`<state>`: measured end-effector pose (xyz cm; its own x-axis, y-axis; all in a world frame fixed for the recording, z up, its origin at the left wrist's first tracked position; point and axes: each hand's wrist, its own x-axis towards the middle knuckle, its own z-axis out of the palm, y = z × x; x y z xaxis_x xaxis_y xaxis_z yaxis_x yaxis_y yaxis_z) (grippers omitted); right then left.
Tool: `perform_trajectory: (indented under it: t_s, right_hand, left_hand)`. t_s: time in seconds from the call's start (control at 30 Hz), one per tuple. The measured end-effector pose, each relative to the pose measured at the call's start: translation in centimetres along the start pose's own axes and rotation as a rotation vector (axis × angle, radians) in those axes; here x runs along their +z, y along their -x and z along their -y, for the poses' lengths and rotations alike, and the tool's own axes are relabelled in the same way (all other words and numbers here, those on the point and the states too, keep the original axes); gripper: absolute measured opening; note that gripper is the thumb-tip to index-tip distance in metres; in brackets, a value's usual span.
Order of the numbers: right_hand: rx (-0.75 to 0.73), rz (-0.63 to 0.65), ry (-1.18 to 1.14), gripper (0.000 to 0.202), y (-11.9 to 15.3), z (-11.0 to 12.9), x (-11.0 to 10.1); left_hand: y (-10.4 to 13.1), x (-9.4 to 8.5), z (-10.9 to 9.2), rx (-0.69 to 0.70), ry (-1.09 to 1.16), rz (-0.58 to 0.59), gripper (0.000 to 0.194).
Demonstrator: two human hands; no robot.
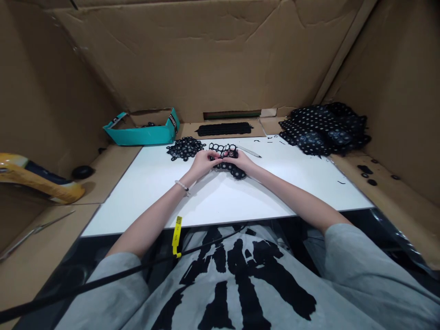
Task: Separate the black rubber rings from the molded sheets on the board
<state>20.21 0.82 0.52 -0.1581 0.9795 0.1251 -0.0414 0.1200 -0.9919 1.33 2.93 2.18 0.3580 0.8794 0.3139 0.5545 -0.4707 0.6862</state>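
Observation:
Between my two hands, above the white board (220, 201), is a black sheet of joined rings (237, 172). Its upper part shows open holes, and the lower part hangs toward me. My left hand (205, 162) pinches its left side, thumb and fingers closed. From the right, my right hand (241, 161) grips the same sheet, its fingertips almost meeting the left ones. Just left of my left hand lies a heap of small black rings (185, 148). A slim grey-white pointed tool (250, 151) rests behind my right hand.
A teal open box (142, 136) stands at the back left, beside a flat black bundle (225, 129). At the back right is a pile of black perforated sheets (325, 129). Scissors (37, 229) and a yellow-and-blue object (37, 178) lie left. A black cable (113, 276) crosses in front of me.

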Motion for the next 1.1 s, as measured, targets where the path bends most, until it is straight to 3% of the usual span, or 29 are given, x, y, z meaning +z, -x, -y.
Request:
perform_trajectory:
  t_s: [0.1,0.2,0.3,0.4,0.47,0.57,0.63,0.93,1.1]
  right_hand:
    - [0.053,-0.042,0.066,0.024,-0.1,-0.1,0.1]
    - [0.125,-0.057,0.072,0.020,-0.2,-0.3,0.1]
    - [0.176,-0.053,0.032,0.024,-0.2,-0.4,-0.1]
    - [0.214,-0.073,0.012,0.026,-0.2,-0.5,-0.1]
    - [0.230,-0.075,0.005,0.025,-0.1,-0.4,-0.1]
    - [0.223,-0.058,-0.059,0.026,0.0,-0.2,0.1]
    - [0.194,-0.037,-0.105,0.028,0.1,0.1,0.1]
    - [0.151,-0.042,0.074,0.013,-0.2,-0.1,0.3]
    - [0.131,-0.047,0.200,0.032,0.0,-0.1,0.2]
  left_hand:
    - [-0.7,-0.3,0.9,-0.111,0.154,0.012,0.023]
    - [-1.5,-2.1,2.7,-0.207,0.178,-0.140,0.021]
    - [-1.8,-4.2,4.6,-0.216,-0.078,-0.332,0.021]
    - [-1.6,-5.0,5.1,-0.194,-0.356,-0.415,0.026]
    - [-1.2,-4.5,4.3,-0.114,-0.411,-0.346,0.027]
    - [-0.7,-3.0,2.3,0.041,-0.363,-0.093,0.025]
    - [-0.4,-2.0,1.3,0.087,-0.315,0.014,0.026]
    - [-0.3,-0.3,0.9,0.033,-0.056,0.044,0.024]
    - [-0.6,0.2,1.1,-0.082,0.135,0.026,0.023]
